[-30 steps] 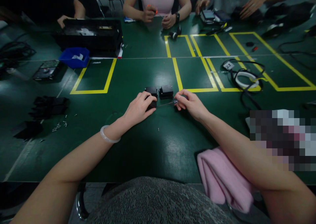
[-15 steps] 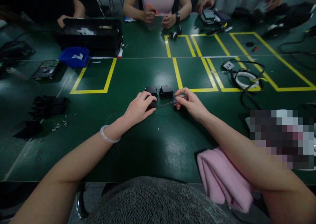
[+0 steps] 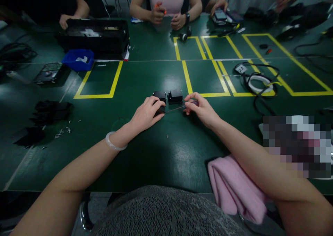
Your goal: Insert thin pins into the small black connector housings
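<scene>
My left hand (image 3: 148, 114) is closed around a small black box-shaped part (image 3: 160, 108), pressing it against the green table (image 3: 145, 159). In my right hand (image 3: 199, 108) is a screwdriver (image 3: 193, 103), its handle pinched between the fingers. The thin shaft runs leftward, and its tip meets the side of the held part near my left thumb; the exact contact spot is too small to make out. Just beyond my hands sit two similar black boxes (image 3: 175, 96), side by side. One small screw (image 3: 167, 136) lies nearer to me on the table.
Black parts (image 3: 50, 112) and loose screws (image 3: 59, 133) lie at the left. Farther back are a blue bin (image 3: 79, 64), a long black case (image 3: 96, 43) and a hard drive (image 3: 49, 73). Coiled cable (image 3: 260, 81) lies right; a pink cloth (image 3: 234, 187) hangs over the front edge. Co-workers sit opposite.
The screwdriver handle has turned slightly in my right fingers. My left hand and the black part stay in place. Across the table, a co-worker's hand at the far right has shifted.
</scene>
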Demonstrator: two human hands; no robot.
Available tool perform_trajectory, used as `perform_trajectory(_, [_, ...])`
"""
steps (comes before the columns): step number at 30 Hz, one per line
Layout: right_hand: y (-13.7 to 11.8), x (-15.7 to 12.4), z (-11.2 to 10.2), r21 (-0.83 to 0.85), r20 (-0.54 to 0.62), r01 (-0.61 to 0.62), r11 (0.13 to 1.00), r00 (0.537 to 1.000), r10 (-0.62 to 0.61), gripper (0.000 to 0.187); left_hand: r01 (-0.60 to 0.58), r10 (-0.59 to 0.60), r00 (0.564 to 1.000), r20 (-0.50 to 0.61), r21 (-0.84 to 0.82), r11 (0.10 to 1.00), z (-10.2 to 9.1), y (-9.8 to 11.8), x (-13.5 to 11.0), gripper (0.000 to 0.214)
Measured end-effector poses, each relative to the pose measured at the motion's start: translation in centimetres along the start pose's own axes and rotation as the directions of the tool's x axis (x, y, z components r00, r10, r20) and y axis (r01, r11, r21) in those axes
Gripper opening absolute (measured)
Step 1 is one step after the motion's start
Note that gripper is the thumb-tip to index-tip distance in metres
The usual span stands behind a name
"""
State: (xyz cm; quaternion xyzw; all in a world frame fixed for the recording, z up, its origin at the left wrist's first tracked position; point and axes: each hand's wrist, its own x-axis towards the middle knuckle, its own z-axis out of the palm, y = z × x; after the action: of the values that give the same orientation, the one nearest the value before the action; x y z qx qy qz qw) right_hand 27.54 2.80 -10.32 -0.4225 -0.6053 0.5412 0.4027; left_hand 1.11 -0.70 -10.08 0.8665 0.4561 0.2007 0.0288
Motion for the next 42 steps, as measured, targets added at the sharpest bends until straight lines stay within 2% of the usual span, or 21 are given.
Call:
perform_trajectory(6, [0.03, 0.0, 0.0, 0.002, 0.019, 0.002, 1.0, 1.0, -0.002, 0.029, 0.006, -0.006, 1.0, 0.002, 0.002, 1.0, -0.02, -0.02, -0.03, 0.032])
perform_trajectory(26, [-0.04, -0.02, -0.06, 0.024, 0.016, -0.005, 1.0, 1.0, 0.004, 0.021, 0.003, -0.003, 1.0, -0.008, -0.006, 1.0, -0.08, 0.03, -0.07, 0.033])
perform_trajectory(42, [0.23, 0.12, -0.04, 0.062, 0.024, 0.002, 0.998, 1.0, -0.003, 0.028, 0.015, -0.015, 1.0, 0.003, -0.008, 1.0, -0.01, 0.02, -0.02, 0.033])
